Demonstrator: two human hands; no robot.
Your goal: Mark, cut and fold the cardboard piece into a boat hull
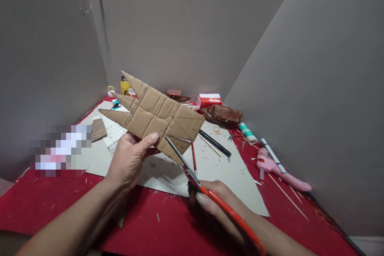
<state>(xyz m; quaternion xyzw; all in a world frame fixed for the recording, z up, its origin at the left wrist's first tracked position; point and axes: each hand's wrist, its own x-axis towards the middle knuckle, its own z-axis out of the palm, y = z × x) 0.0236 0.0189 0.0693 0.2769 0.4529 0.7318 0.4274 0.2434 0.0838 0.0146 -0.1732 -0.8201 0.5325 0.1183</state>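
A flat piece of corrugated cardboard (pixel 159 108) is held up over the table, with long pointed teeth along its left end and pencil lines across it. My left hand (pixel 132 156) pinches its lower edge, thumb on the front face. In my right hand (pixel 219 200) is a pair of scissors (pixel 192 176) with red handles. The blades lie at the cardboard's lower right part, tips pointing up and left. A slit runs in from the right edge near the blades. My right fingers are partly hidden behind the handles.
Under the cardboard lies a large pale sheet (pixel 240 184) on a red tabletop (pixel 144 224) strewn with scraps. A pink glue gun (pixel 279 172), thin sticks and a green-white tube (pixel 247 133) lie right. Brown model boats (pixel 223 114) and a red-white box (pixel 209 100) stand behind.
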